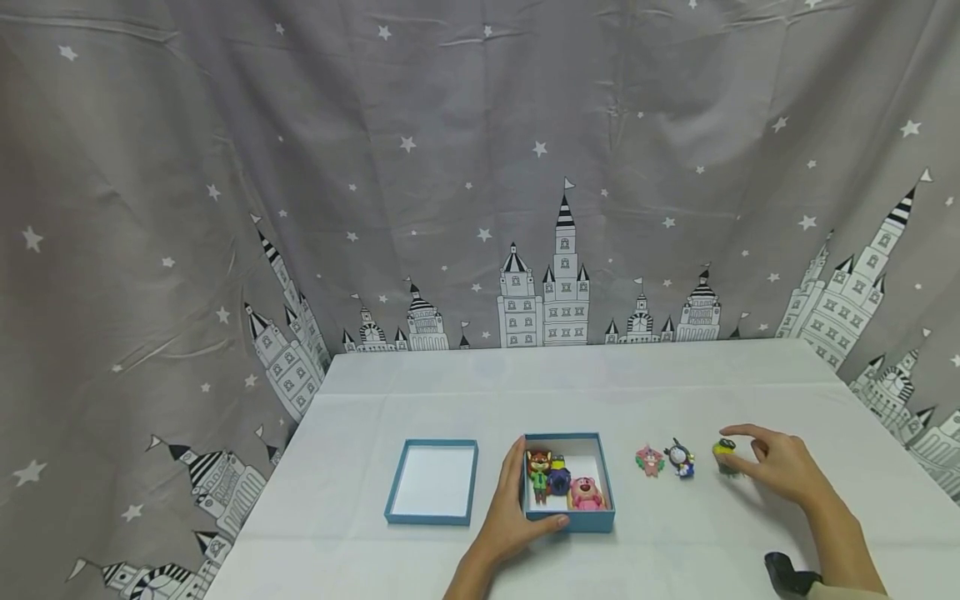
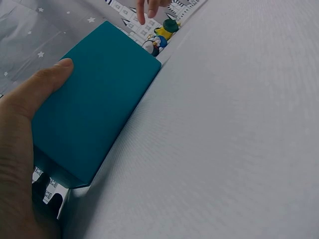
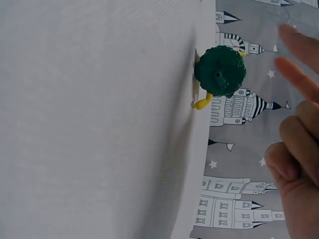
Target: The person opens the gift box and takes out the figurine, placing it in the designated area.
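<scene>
Blue box (image 1: 588, 522), one, open-topped with white interior, standing on the white counter (image 1: 330, 542) at lower centre of the head frame. Contents, three: a fox figure (image 1: 538, 477) in green at the box's left, a dark-blue figure (image 1: 558, 481) with yellow top just beside it, a pink bear (image 1: 587, 495) at the lower right of the interior. Left hand (image 1: 504, 518): grips the box at its lower left corner, thumb laid against the near wall, the other fingers along the left wall. Blue-rimmed lid (image 1: 429, 519), one, white inside, lying to the left of the box, apart from it. Loose figures, three, in a row right of the box: a pink-and-green figure (image 1: 650, 461); a blue-and-white figure (image 1: 682, 460) with a dark loop; a yellow-and-green figure (image 1: 724, 447), farthest right. Right hand (image 1: 783, 468): at the yellow-and-green figure, thumb and forefinger parted; in the right wrist view the fingers at the right edge stand clear of the figure's round green part and have hold of nothing. Backdrop: grey curtain (image 1: 450, 167) printed with white stars and castles, across the upper frame.
</scene>
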`<state>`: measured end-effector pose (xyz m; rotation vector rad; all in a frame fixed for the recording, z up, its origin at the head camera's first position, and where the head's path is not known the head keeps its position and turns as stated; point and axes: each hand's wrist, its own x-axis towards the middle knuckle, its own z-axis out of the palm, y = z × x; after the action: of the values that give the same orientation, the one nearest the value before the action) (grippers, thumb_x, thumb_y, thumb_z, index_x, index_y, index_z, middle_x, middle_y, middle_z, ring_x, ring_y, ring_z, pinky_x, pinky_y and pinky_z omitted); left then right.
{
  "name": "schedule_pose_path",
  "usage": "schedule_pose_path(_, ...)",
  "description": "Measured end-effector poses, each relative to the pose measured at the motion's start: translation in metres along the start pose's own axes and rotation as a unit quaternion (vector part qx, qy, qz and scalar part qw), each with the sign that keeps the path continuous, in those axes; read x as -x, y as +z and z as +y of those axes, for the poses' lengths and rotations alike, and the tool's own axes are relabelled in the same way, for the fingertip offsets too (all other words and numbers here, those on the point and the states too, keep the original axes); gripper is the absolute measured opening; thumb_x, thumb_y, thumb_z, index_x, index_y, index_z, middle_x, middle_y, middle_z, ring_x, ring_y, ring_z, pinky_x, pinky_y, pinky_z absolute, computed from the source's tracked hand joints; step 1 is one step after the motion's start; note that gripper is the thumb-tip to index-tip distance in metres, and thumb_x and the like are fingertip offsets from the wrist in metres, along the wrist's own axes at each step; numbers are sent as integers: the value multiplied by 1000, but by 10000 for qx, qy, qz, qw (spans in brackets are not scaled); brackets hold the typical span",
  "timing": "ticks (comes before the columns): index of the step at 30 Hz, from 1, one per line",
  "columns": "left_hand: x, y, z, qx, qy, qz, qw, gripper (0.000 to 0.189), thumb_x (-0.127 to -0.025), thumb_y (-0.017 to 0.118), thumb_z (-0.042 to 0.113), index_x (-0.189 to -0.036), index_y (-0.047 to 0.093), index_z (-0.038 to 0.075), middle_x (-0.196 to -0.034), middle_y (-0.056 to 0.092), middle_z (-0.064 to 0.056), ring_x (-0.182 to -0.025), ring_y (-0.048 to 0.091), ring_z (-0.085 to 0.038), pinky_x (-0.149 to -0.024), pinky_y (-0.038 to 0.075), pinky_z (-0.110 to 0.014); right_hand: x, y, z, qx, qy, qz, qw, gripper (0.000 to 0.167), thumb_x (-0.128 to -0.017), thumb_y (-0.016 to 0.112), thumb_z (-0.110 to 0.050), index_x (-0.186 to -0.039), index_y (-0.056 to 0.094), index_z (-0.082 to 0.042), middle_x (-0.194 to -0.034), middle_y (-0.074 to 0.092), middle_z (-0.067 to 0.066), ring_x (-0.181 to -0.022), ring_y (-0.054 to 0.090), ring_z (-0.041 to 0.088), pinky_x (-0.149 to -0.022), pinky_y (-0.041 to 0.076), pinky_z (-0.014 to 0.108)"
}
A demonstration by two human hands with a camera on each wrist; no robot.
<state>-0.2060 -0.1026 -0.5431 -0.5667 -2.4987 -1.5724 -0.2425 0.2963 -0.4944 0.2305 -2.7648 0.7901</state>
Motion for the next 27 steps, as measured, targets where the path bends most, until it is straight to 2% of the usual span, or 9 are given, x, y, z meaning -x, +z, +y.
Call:
schedule_pose_path(4,0,0,0,-7,-26,-19,10000,115,-65,81,41,-150,7,19,-151,11,-18,-136,15,-39,-102,21,-62,-4,20,25,-133,-476,629,9968,32,-72,79,-37,-97,68,-23,-49,30,-7,-43,22,3,-36,23,22)
schedule_pose_path(8,0,1,-1,-30,32,-4,10000,115,-65,81,42,-150,6,17,-151,11,-19,-135,15,-40,-102,22,-63,-13,43,48,-310,-738,925,9925,30,-70,78,-42,-95,65,-34,-47,28,-11,-41,22,3,-34,22,22)
schedule_pose_path(10,0,1,-1,-37,42,3,10000,115,-65,81,42,-150,6,19,-151,11,-18,-135,16,-40,-102,22,-63,-14,45,37,-535,-722,851,9923,30,-71,78,-40,-97,65,-33,-47,29,-10,-39,24,5,-33,23,23)
schedule_pose_path(14,0,1,-1,-36,13,14,10000,115,-65,81,43,-150,6,20,-151,11,-18,-136,15,-40,-102,21,-62,-13,36,-5,-1250,-939,512,9864,31,-76,77,-26,-103,65,-23,-48,27,-5,-40,24,8,-33,22,27)
schedule_pose_path(17,0,1,-1,-38,1,23,10000,115,-65,81,43,-150,6,17,-151,11,-17,-136,16,-39,-102,21,-62,-12,33,-31,-1818,-1155,137,9764,33,-77,75,-15,-108,64,-22,-48,25,-4,-40,21,6,-33,23,31)
schedule_pose_path(19,-1,0,-1,-29,7,27,10000,115,-65,81,42,-150,7,16,-151,11,-17,-136,15,-39,-102,21,-62,-12,36,-41,-2040,-1312,-33,9701,35,-78,74,-13,-109,63,-25,-49,25,-8,-41,20,1,-32,24,32)
schedule_pose_path(22,0,1,-1,-18,-9,25,10000,115,-65,81,42,-150,7,15,-151,11,-16,-136,15,-39,-102,21,-62,-10,35,-65,-2462,-1470,-481,9568,34,-80,71,-10,-110,62,-22,-48,25,-7,-40,21,3,-31,24,31)
schedule_pose_path(25,0,1,-1,-4,-22,22,10000,115,-65,81,42,-149,8,14,-151,11,-16,-136,15,-38,-102,21,-62,-7,34,-89,-2708,-1677,-797,9446,31,-81,71,-10,-110,60,-16,-47,26,-3,-40,22,3,-33,25,24)
schedule_pose_path(27,0,1,-1,6,-22,18,10000,115,-65,81,42,-149,8,13,-151,11,-16,-136,15,-38,-102,21,-62,-6,35,-103,-2711,-1577,-1055,9437,31,-81,71,-13,-109,60,-17,-46,26,-4,-41,23,1,-35,27,21)
